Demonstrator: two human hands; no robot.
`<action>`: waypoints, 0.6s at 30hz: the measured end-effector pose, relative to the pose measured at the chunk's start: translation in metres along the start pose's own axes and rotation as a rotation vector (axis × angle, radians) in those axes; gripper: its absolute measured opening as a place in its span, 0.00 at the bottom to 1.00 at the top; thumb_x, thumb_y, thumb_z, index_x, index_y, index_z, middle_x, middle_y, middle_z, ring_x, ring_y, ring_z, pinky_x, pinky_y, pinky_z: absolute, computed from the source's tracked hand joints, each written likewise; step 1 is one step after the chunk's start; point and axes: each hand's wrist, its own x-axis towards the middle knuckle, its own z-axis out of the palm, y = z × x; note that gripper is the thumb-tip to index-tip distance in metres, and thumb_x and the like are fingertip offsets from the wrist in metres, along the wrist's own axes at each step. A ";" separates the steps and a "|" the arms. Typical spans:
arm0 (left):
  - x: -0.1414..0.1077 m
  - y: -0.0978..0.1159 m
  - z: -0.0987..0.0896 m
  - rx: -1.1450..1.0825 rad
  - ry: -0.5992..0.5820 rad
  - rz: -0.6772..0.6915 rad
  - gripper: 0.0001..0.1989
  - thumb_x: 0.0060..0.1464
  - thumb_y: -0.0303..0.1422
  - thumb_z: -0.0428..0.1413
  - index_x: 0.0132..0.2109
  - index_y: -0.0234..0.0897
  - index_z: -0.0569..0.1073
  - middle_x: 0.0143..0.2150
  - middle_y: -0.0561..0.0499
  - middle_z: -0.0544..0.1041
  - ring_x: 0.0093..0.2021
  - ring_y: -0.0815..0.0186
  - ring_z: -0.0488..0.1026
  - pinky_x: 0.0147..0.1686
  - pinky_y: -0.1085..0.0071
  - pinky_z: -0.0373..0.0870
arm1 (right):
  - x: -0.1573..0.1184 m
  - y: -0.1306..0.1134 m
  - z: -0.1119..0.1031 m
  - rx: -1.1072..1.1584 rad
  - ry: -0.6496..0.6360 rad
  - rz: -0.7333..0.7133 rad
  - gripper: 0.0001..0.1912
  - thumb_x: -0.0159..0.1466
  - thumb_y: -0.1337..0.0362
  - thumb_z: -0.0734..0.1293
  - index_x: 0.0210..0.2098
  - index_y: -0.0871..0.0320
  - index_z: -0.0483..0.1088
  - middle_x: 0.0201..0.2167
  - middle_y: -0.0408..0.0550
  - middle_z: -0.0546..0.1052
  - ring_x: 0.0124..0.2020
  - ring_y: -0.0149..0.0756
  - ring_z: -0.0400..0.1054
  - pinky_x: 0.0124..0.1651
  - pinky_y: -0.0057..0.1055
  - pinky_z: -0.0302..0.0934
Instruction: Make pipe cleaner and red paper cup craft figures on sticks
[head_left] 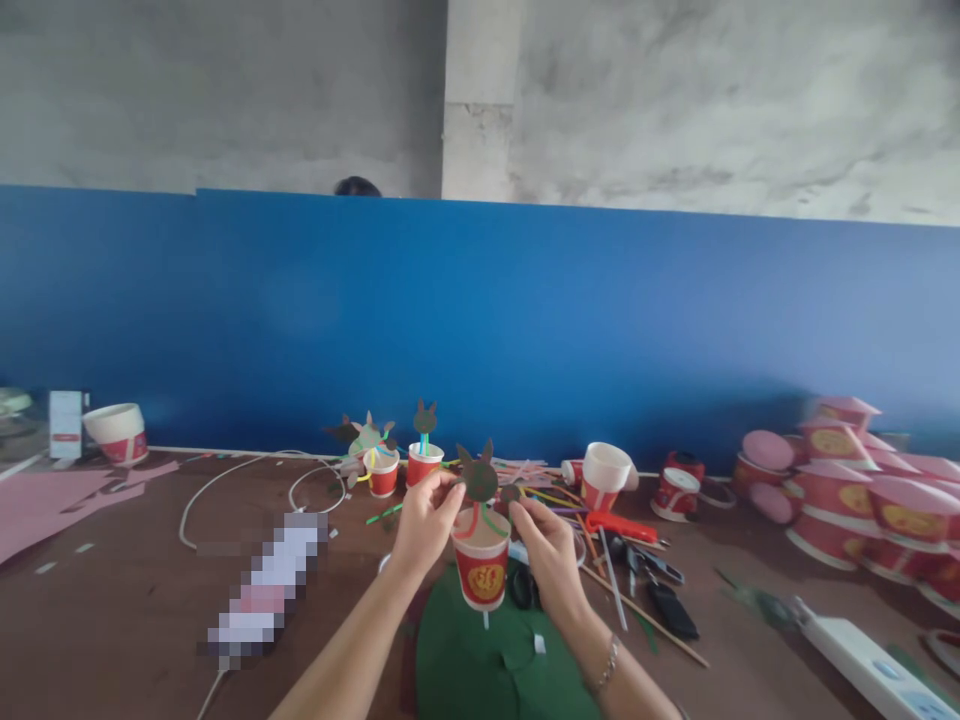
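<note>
A red and white paper cup [482, 572] is between my hands, above a green sheet [480, 660]. From its mouth rises a dark cat-eared paper head [478, 478], with red and green strips beside it. A thin pale stick [486, 620] pokes out below the cup. My left hand [426, 515] is closed at the cup's left rim, thumb and fingers pinched by the head; what they hold is hidden. On the other side my right hand [551, 550] pinches a small dark paper disc [511, 494].
Finished-looking cups with paper figures [425, 460] stand behind. Loose sticks and strips, a red-handled tool [622, 526] and keys [671, 608] lie to the right. Stacked red cups [832, 530] and a power strip [870, 660] are far right. A phone [270, 580] lies left; a blue partition [480, 330] bounds the back.
</note>
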 end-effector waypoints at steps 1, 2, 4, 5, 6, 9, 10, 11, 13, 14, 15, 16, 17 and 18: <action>0.001 0.000 0.000 0.003 0.008 -0.001 0.10 0.51 0.38 0.55 0.32 0.35 0.72 0.22 0.54 0.72 0.20 0.71 0.65 0.22 0.75 0.60 | 0.001 -0.002 0.001 -0.015 -0.022 -0.003 0.17 0.54 0.51 0.70 0.26 0.61 0.72 0.21 0.43 0.69 0.23 0.29 0.58 0.26 0.26 0.55; 0.001 0.000 -0.001 0.005 0.015 -0.002 0.10 0.51 0.38 0.55 0.32 0.35 0.72 0.23 0.54 0.72 0.20 0.70 0.65 0.22 0.75 0.60 | 0.003 -0.003 0.001 -0.033 -0.035 -0.007 0.17 0.55 0.51 0.69 0.26 0.61 0.72 0.20 0.42 0.68 0.22 0.28 0.57 0.25 0.25 0.53; 0.002 0.002 -0.003 0.010 0.025 -0.001 0.10 0.51 0.38 0.55 0.32 0.35 0.72 0.23 0.53 0.72 0.20 0.70 0.66 0.22 0.75 0.60 | 0.004 -0.007 0.002 -0.070 -0.056 -0.018 0.18 0.56 0.51 0.68 0.25 0.61 0.72 0.18 0.41 0.66 0.21 0.27 0.54 0.23 0.25 0.50; 0.002 0.003 -0.003 0.012 0.030 0.001 0.10 0.51 0.38 0.55 0.32 0.35 0.72 0.23 0.53 0.72 0.21 0.70 0.66 0.22 0.75 0.60 | 0.005 -0.009 0.003 -0.086 -0.064 -0.028 0.18 0.57 0.51 0.67 0.24 0.61 0.72 0.17 0.41 0.65 0.21 0.27 0.54 0.23 0.25 0.50; 0.002 0.004 -0.004 0.015 0.035 0.002 0.10 0.51 0.38 0.55 0.31 0.35 0.72 0.22 0.53 0.72 0.21 0.69 0.66 0.23 0.74 0.60 | 0.005 -0.010 0.003 -0.104 -0.074 -0.042 0.18 0.57 0.51 0.67 0.24 0.61 0.72 0.17 0.41 0.65 0.21 0.28 0.54 0.23 0.25 0.50; 0.001 0.006 -0.004 0.008 0.040 -0.003 0.10 0.50 0.39 0.57 0.30 0.36 0.72 0.20 0.54 0.70 0.20 0.69 0.64 0.23 0.74 0.59 | 0.005 -0.015 0.005 -0.174 -0.099 -0.080 0.18 0.58 0.51 0.66 0.23 0.61 0.73 0.18 0.42 0.67 0.21 0.29 0.56 0.24 0.26 0.51; 0.001 0.006 -0.004 0.000 0.038 -0.004 0.10 0.49 0.39 0.57 0.30 0.36 0.72 0.20 0.55 0.70 0.19 0.70 0.64 0.23 0.74 0.59 | 0.006 -0.016 0.005 -0.198 -0.100 -0.088 0.18 0.58 0.51 0.66 0.23 0.60 0.73 0.18 0.43 0.68 0.21 0.30 0.57 0.24 0.26 0.52; 0.000 0.006 -0.003 -0.009 0.035 -0.005 0.10 0.49 0.39 0.57 0.29 0.36 0.72 0.19 0.55 0.69 0.19 0.70 0.63 0.23 0.74 0.58 | 0.006 -0.016 0.005 -0.219 -0.100 -0.091 0.19 0.58 0.51 0.66 0.24 0.60 0.73 0.19 0.43 0.69 0.22 0.30 0.58 0.24 0.26 0.52; -0.001 0.007 -0.002 -0.020 0.022 -0.008 0.10 0.48 0.39 0.58 0.28 0.36 0.72 0.19 0.55 0.68 0.19 0.70 0.63 0.22 0.74 0.58 | 0.007 -0.017 0.005 -0.246 -0.101 -0.091 0.19 0.58 0.50 0.66 0.24 0.60 0.74 0.20 0.44 0.71 0.22 0.32 0.59 0.24 0.26 0.53; -0.001 0.008 -0.002 -0.019 0.013 -0.009 0.10 0.48 0.39 0.58 0.29 0.36 0.72 0.19 0.56 0.68 0.19 0.69 0.63 0.23 0.74 0.58 | 0.008 -0.018 0.005 -0.252 -0.104 -0.089 0.19 0.58 0.50 0.66 0.24 0.60 0.74 0.20 0.44 0.71 0.22 0.32 0.60 0.25 0.27 0.54; -0.001 0.009 -0.002 -0.016 0.003 -0.010 0.09 0.48 0.38 0.58 0.29 0.36 0.72 0.19 0.56 0.68 0.19 0.69 0.63 0.23 0.74 0.58 | 0.009 -0.018 0.004 -0.255 -0.106 -0.088 0.19 0.57 0.51 0.66 0.23 0.60 0.74 0.20 0.44 0.71 0.22 0.32 0.60 0.25 0.27 0.54; -0.001 0.010 -0.002 -0.013 -0.005 -0.009 0.09 0.48 0.38 0.58 0.29 0.36 0.72 0.19 0.55 0.69 0.19 0.69 0.63 0.23 0.74 0.59 | 0.010 -0.017 0.004 -0.254 -0.108 -0.087 0.18 0.57 0.51 0.66 0.23 0.60 0.74 0.20 0.44 0.71 0.23 0.32 0.60 0.25 0.27 0.55; -0.002 0.011 -0.002 -0.010 -0.011 -0.008 0.09 0.48 0.38 0.58 0.29 0.36 0.72 0.19 0.55 0.69 0.20 0.69 0.64 0.24 0.74 0.59 | 0.010 -0.017 0.003 -0.250 -0.111 -0.083 0.18 0.57 0.51 0.66 0.23 0.61 0.74 0.20 0.44 0.72 0.23 0.32 0.61 0.26 0.27 0.55; -0.002 0.013 -0.002 -0.008 -0.015 -0.005 0.09 0.49 0.38 0.57 0.29 0.36 0.72 0.19 0.55 0.69 0.20 0.69 0.64 0.24 0.74 0.60 | 0.011 -0.016 0.003 -0.240 -0.113 -0.075 0.18 0.58 0.51 0.66 0.23 0.61 0.74 0.20 0.44 0.72 0.23 0.32 0.61 0.26 0.27 0.56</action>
